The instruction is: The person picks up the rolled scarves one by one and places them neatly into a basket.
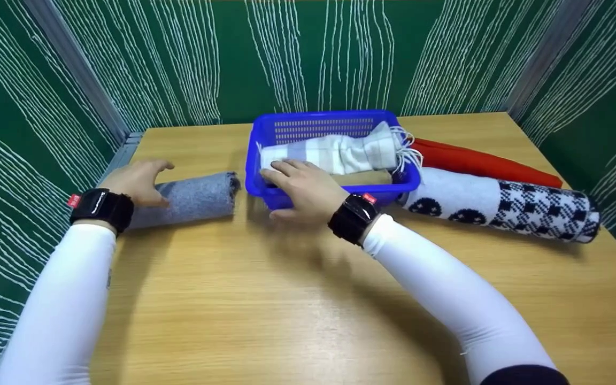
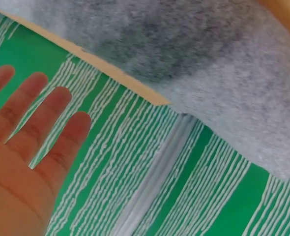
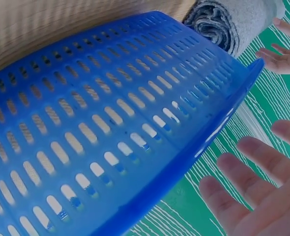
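Observation:
A grey rolled scarf [image 1: 198, 198] lies at the left of the table. My left hand [image 1: 136, 182] is at its far-left end with fingers spread; in the left wrist view the straight fingers [image 2: 54, 110] stand apart from the grey cloth [image 2: 194, 54]. The blue slotted basket [image 1: 318, 116] holds a white-and-grey striped fringed scarf [image 1: 335, 152] and a tan roll [image 1: 364, 178]. Over the basket's near left rim hovers my right hand [image 1: 310, 190]; its extended fingers [image 3: 255, 155] hold nothing in the right wrist view. Whether its fingertips touch the striped scarf I cannot tell.
Right of the basket, a red rolled cloth [image 1: 484, 160] lies behind a white roll with black patterns [image 1: 500, 206], whose left end meets the basket. Green walls with white streaks and grey corner posts [image 1: 546, 53] enclose the wooden table [image 1: 286, 321] at the back and sides.

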A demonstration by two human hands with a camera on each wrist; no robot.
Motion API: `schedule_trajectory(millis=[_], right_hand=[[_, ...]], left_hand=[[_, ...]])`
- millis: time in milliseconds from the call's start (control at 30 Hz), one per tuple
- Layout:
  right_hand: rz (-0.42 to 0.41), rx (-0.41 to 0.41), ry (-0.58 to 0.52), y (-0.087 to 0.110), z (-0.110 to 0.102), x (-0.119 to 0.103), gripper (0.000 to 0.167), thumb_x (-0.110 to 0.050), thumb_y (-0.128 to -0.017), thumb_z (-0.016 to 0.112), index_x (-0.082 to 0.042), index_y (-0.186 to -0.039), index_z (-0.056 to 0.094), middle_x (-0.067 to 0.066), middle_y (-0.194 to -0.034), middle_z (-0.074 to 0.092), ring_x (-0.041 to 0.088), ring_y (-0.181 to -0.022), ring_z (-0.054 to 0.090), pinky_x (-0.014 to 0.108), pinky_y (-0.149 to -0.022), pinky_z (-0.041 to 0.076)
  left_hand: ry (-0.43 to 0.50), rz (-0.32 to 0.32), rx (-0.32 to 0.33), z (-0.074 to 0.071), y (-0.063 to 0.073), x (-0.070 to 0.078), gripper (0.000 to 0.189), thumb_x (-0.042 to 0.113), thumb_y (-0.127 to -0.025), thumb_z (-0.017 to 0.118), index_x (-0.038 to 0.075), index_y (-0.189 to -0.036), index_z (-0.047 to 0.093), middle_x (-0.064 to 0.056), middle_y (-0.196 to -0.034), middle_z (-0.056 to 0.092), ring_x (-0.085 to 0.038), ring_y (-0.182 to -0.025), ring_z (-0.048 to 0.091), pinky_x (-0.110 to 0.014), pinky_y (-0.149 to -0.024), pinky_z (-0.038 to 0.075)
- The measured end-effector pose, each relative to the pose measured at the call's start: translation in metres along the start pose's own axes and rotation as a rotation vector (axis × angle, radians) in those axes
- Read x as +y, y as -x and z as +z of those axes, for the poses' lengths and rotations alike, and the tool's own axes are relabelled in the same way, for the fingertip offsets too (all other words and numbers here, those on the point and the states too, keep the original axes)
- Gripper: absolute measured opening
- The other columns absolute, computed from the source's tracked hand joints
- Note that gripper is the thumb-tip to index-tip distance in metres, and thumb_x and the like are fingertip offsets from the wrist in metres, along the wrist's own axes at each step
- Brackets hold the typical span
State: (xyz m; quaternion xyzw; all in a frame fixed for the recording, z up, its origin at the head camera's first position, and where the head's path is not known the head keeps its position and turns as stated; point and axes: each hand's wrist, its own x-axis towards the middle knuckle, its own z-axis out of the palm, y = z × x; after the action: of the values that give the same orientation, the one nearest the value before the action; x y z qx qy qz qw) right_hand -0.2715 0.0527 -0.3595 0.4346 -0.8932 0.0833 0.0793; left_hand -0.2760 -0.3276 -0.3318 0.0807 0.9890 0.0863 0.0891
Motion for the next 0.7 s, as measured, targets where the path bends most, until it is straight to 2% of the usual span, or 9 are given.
schedule_trajectory(millis=[233, 567, 700], right_hand=[[0.005, -0.039, 0.016, -0.003, 0.003, -0.005, 0.096, -0.057, -0.092, 0.081, -0.014, -0.168, 0.041, 0.02, -0.167, 0.048, 0.043, -0.157, 0.042, 0.061, -0.13, 0.035], [-0.015, -0.058, 0.03, -0.003, 0.004, -0.011, 0.097, -0.056, -0.094, 0.081, -0.013, -0.169, 0.038, 0.021, -0.169, 0.046, 0.044, -0.159, 0.041, 0.06, -0.134, 0.027], [-0.022, -0.053, 0.036, -0.003, 0.005, -0.013, 0.098, -0.055, -0.093, 0.081, -0.013, -0.169, 0.038, 0.021, -0.168, 0.047, 0.044, -0.158, 0.042, 0.06, -0.134, 0.027]], left_hand=[[-0.014, -0.029, -0.02, 0.003, 0.003, -0.009, 0.092, 0.021, -0.079, 0.09, 0.003, -0.159, 0.048, -0.035, -0.159, 0.05, -0.056, -0.146, 0.047, -0.077, -0.118, 0.038], [-0.021, -0.09, -0.068, 0.007, 0.006, -0.025, 0.096, 0.021, -0.079, 0.093, 0.001, -0.159, 0.045, -0.04, -0.159, 0.045, -0.06, -0.146, 0.043, -0.08, -0.117, 0.036], [-0.046, -0.097, -0.081, 0.008, 0.006, -0.034, 0.1, 0.022, -0.077, 0.094, -0.001, -0.16, 0.043, -0.043, -0.159, 0.041, -0.063, -0.145, 0.041, -0.081, -0.116, 0.036]])
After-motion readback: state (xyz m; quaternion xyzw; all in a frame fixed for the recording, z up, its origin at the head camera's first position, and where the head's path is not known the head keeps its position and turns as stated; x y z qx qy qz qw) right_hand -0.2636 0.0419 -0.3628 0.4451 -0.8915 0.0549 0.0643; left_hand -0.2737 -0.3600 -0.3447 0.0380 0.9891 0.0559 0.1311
